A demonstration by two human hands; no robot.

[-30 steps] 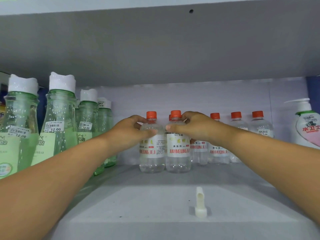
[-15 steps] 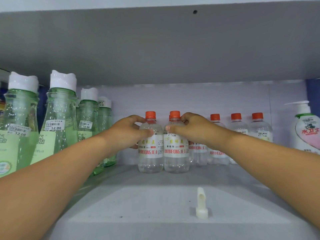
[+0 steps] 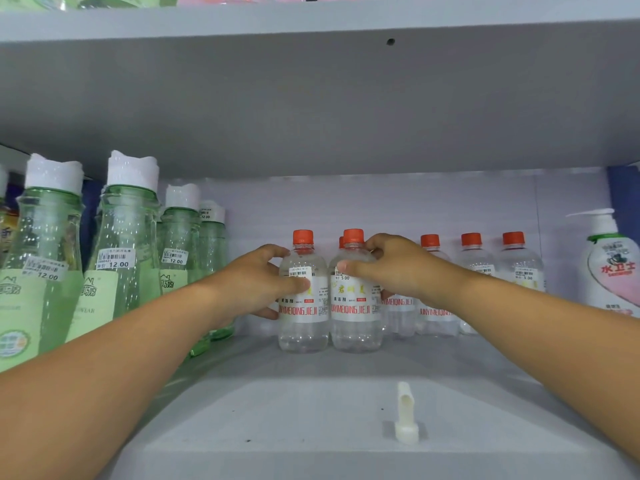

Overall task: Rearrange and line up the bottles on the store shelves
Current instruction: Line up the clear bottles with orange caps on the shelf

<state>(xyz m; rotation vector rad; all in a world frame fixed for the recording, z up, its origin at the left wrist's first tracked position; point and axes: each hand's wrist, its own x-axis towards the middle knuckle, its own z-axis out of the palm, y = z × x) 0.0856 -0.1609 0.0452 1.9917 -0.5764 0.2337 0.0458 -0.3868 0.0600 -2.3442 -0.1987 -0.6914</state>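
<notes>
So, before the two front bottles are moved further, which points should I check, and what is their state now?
1. Left hand grips the left clear bottle: ok.
2. Right hand grips the right clear bottle: ok.
3. Both bottles upright, orange caps on: ok.
4. Front pair level with the back row of clear bottles: not ok, they stand further forward.
5. White plastic peg on the shelf front lies in the path if pulled forward: not ok.
6. Bottle bases resting flat on the shelf: cannot tell.

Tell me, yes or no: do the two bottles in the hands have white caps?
No, both held bottles have orange caps.
</notes>
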